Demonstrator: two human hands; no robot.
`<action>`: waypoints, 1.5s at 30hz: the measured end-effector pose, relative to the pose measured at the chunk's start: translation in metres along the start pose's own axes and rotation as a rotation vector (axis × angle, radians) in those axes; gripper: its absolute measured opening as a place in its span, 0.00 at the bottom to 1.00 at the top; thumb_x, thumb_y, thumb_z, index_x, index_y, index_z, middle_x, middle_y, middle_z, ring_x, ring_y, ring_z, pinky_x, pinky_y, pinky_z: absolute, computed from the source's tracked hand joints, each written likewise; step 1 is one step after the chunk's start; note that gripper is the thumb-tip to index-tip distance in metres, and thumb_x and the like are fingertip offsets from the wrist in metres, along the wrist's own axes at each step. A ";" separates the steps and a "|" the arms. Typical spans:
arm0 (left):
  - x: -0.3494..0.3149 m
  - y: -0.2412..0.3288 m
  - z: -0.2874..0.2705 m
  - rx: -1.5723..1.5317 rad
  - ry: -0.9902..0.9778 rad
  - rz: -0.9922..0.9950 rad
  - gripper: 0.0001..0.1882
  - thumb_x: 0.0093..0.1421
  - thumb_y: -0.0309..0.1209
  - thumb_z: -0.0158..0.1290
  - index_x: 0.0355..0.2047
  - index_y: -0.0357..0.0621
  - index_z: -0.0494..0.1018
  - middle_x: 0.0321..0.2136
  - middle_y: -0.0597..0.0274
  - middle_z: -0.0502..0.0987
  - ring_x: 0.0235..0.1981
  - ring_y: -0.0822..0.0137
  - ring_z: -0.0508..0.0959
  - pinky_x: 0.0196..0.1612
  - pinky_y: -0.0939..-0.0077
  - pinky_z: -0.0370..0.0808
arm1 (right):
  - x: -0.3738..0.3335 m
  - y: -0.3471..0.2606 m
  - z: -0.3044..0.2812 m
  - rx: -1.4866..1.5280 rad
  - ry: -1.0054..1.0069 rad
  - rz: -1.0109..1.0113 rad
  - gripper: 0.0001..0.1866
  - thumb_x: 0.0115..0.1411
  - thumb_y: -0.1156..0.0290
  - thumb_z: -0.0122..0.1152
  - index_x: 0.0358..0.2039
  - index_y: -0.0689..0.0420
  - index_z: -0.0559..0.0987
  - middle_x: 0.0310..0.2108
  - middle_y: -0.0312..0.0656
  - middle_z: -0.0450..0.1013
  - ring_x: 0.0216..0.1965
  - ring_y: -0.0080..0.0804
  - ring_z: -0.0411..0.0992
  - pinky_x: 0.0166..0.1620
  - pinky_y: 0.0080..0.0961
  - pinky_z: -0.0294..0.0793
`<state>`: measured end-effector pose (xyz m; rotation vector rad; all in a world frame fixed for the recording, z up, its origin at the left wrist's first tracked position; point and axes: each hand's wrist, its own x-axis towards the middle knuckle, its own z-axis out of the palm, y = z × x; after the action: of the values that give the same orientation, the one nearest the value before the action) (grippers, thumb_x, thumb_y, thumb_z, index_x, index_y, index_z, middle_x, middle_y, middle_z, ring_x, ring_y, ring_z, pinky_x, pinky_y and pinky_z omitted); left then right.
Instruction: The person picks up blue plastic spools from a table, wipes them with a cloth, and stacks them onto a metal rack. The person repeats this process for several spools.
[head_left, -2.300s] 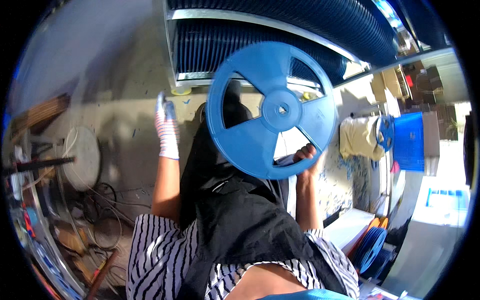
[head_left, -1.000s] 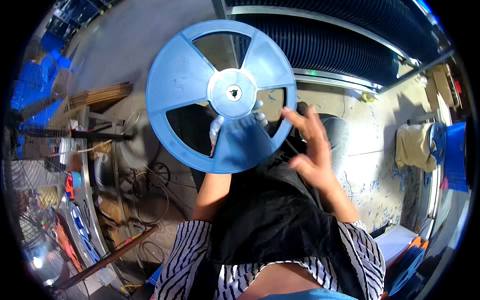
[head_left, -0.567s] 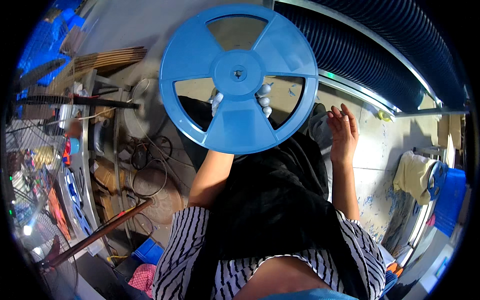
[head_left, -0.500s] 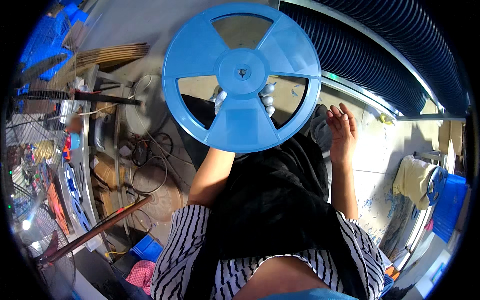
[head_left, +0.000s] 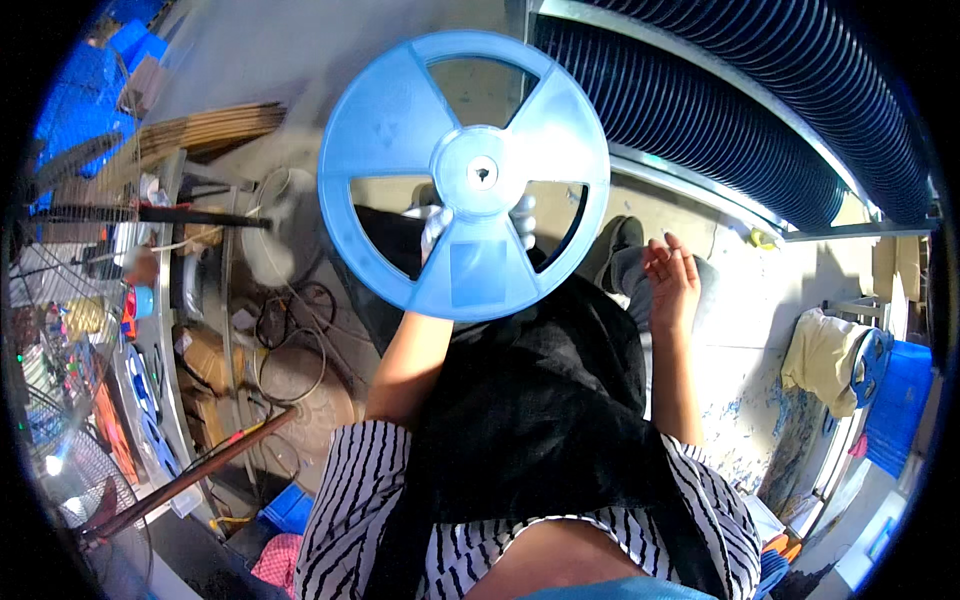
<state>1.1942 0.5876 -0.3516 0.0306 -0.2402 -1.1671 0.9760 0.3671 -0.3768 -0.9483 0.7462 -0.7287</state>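
Observation:
A large light-blue plastic reel (head_left: 482, 275) with wedge-shaped openings and a small centre hole is held up in front of my lap. My left hand (head_left: 433, 228), in a whitish glove, grips it from behind around the hub; glove fingers show through the openings on both sides, and the palm is hidden. Bare and apart from the reel, my right hand (head_left: 676, 285) is raised to its right, fingers loosely bent and holding nothing. Below the reel lies my black apron (head_left: 540, 430).
Metal racks (head_left: 700, 185) at upper right hold long rows of dark-blue discs set on edge. To the left are a fan (head_left: 95, 490), a brown pole (head_left: 200, 460), cables, a shelf with cardboard boxes (head_left: 205, 360). A pale cloth (head_left: 825, 360) hangs at right.
The reel has shifted slightly left, looks smaller and catches more glare. My right hand has moved a little left and down, its fingers slightly more bent.

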 end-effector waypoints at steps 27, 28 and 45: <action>0.065 -0.012 -0.098 1.308 0.348 0.194 0.35 0.57 0.29 0.53 0.62 0.34 0.53 0.60 0.44 0.59 0.62 0.55 0.60 0.63 0.67 0.56 | 0.278 0.033 0.187 -2.000 -0.690 -1.282 0.37 0.57 0.51 0.49 0.66 0.43 0.54 0.68 0.34 0.45 0.68 0.42 0.42 0.64 0.56 0.46; 0.069 -0.011 -0.100 1.298 0.353 0.202 0.35 0.57 0.29 0.54 0.62 0.34 0.53 0.60 0.44 0.59 0.62 0.55 0.60 0.63 0.67 0.56 | 0.283 0.033 0.184 -1.914 -0.754 -1.231 0.37 0.57 0.51 0.50 0.65 0.43 0.54 0.68 0.34 0.45 0.68 0.41 0.42 0.64 0.56 0.46; 0.096 -0.006 -0.093 1.111 0.368 0.241 0.36 0.57 0.22 0.52 0.64 0.35 0.49 0.61 0.48 0.58 0.61 0.62 0.59 0.63 0.70 0.53 | 0.285 0.022 0.179 -2.094 -0.624 -1.172 0.31 0.60 0.59 0.48 0.64 0.46 0.57 0.65 0.39 0.51 0.68 0.39 0.45 0.64 0.55 0.47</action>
<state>1.2429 0.4885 -0.4269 1.1483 -0.5214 -0.6508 1.2808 0.2231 -0.3931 -3.4712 0.0100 -0.2535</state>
